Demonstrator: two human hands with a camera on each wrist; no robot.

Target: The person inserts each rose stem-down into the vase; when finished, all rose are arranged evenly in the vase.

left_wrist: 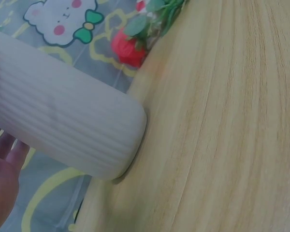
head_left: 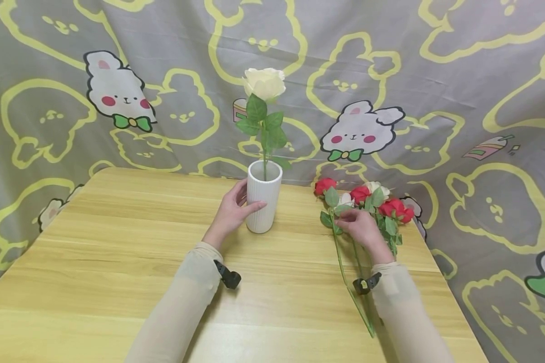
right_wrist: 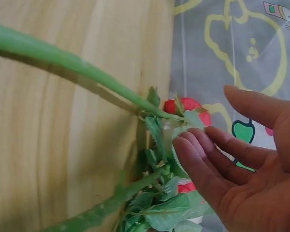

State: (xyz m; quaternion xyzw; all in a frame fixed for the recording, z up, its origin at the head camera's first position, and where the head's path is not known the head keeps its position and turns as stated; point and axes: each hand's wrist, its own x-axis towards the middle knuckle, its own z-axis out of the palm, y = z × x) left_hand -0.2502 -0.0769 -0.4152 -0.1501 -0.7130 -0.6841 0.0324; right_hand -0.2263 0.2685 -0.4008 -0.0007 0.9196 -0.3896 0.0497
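Curtained space, perhaps in a home, cartoon-rabbit curtain point(head_left: 300, 85), wood-grain table point(head_left: 131, 262)

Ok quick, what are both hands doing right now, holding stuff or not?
Left hand: holding the white vase.
Right hand: open beside the flowers, thumb and fingers apart, holding nothing.

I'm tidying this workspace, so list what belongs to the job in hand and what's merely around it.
Part of the job:
white vase
white rose standing in it
loose red and white roses

Merely around:
patterned curtain
wooden table
black wrist devices
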